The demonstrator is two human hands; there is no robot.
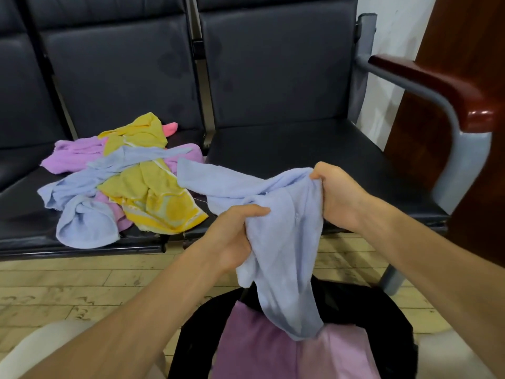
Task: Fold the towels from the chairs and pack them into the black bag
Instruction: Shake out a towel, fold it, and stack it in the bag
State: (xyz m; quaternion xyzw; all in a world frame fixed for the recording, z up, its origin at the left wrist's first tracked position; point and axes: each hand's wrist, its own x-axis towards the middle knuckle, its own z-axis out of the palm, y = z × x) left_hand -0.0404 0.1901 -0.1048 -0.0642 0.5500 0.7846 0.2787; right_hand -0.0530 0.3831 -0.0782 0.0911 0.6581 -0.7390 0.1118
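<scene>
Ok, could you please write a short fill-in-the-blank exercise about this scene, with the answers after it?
1. The towel held by the left hand and the right hand is light ____.
2. The folded towels inside the black bag are ____.
3. The pile of loose towels lies to the ____ of both hands.
Answers: blue; purple; left.

Fuzzy terry-cloth towel (284, 228), glossy wooden armrest (426, 86)

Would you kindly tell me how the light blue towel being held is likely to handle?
Probably floppy: the light blue towel sags and bunches between the left hand and right hand. Likely light, since finger grips alone carry it. Unlikely to slip, as its surface looks nubby.
</scene>
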